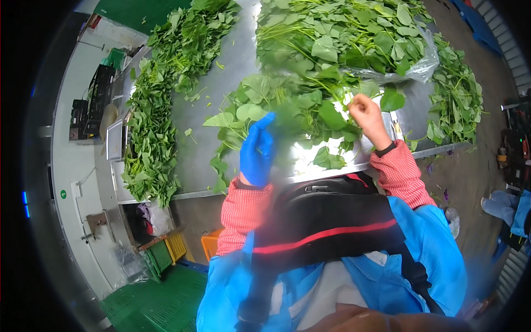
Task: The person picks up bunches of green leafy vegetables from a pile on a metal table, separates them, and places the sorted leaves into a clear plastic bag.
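In a blue glove, my left hand (257,153) is raised at the near left side of a loose heap of leafy green stems (305,101), its fingers partly bent. Leaves lie just behind it, and a blur hides whether it grips any. My bare right hand (367,118) is at the heap's right side, thumb and fingers pinched together at a thin green stem (345,99). Between the hands, a few leaves (330,157) hang over the shiny near part of the metal table (199,137).
A large pile of greens (344,33) lies farther back, with clear plastic film (421,66) at its edge. More greens line the table's left (151,137) and right (456,95). Green crates (157,299) and an orange bin (211,242) stand low left. Another person's leg (500,206) shows far right.
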{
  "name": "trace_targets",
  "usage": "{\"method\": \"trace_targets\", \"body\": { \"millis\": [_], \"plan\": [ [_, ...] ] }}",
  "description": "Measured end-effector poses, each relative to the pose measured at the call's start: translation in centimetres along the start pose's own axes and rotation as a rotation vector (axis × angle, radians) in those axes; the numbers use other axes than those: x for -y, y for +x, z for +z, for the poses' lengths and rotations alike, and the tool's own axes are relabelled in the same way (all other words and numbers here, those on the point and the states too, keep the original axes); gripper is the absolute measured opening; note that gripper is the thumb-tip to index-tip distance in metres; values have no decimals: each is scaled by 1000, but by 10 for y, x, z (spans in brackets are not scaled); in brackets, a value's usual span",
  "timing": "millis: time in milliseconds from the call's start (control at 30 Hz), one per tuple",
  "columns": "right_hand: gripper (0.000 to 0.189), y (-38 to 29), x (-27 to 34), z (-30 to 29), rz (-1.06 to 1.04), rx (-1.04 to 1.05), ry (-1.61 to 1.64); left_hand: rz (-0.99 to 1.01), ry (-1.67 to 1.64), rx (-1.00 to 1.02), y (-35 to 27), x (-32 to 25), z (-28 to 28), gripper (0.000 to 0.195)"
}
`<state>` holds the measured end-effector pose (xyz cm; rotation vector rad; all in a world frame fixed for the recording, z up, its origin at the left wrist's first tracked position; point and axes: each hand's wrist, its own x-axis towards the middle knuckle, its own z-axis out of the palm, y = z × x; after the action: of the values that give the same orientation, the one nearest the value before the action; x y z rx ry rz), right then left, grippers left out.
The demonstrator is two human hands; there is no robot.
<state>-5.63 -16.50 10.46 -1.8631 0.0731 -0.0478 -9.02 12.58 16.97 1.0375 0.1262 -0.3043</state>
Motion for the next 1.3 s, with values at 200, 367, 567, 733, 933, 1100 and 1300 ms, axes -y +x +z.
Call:
{"method": "trace_targets", "body": {
  "millis": [200, 367, 567, 733, 933, 1100, 1300],
  "plan": [
    [17, 6, 7, -20, -64, -172, -281, -30, -55, 42, 17, -2, 28, 39],
    [14, -9, 47, -27, -90, -309, -109, 38, 200, 149, 21, -10, 55, 39],
    [12, -33, 65, -3, -507, -245, -447, -81, 244, 96, 51, 0, 91, 28],
    [12, -42, 60, 17, -732, -110, -501, -263, 47, 42, 70, 25, 72, 3],
    [14, -60, 71, 3, -426, -370, -168, -365, -489, -115, 79, 13, 36, 17],
    [27, -43, 49, -24, -27, -154, -444, -270, -244, -58, 70, 0, 34, 30],
    [26, -30, 60, 17, -1, 188, -86, -324, -275, 55, 67, 17, 48, 32]
  ]
}}
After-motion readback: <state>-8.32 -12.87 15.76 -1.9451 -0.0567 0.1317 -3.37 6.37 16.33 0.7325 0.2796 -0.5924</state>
